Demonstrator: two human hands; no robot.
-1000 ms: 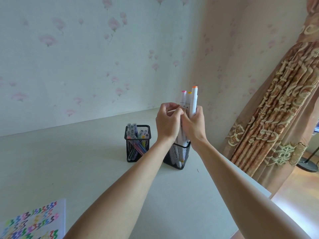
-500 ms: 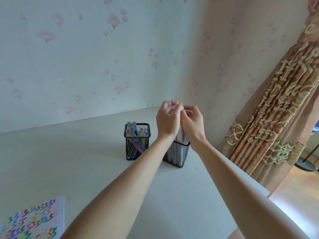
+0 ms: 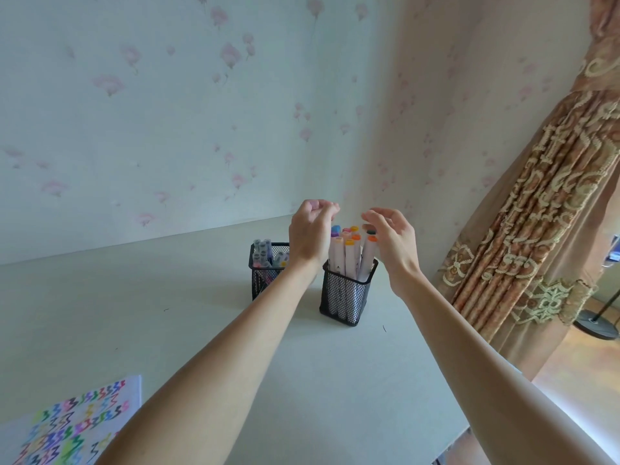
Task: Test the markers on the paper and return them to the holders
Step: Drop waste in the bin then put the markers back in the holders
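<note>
Bare and holding nothing, the left hand (image 3: pixel 310 231) hangs with fingers loosely curled just left of the marker tops, and the right hand (image 3: pixel 391 241) mirrors it on the other side, fingers relaxed and parted, perhaps brushing one cap, though that contact is hard to judge from this angle. A second ago both hands were clasped around a bundle of markers standing tall above the mesh; now they have let go and drawn apart. Between them the markers (image 3: pixel 349 253) stand upright in the near black mesh holder (image 3: pixel 345 293), orange and pink caps showing above its rim. Just behind and left sits the second mesh holder (image 3: pixel 265 266), also stocked. Both stand on the pale table (image 3: pixel 167 313). At its near left corner lies the paper (image 3: pixel 73 427), covered in coloured zigzags. Judging by that, testing and returning look nearly finished.
</note>
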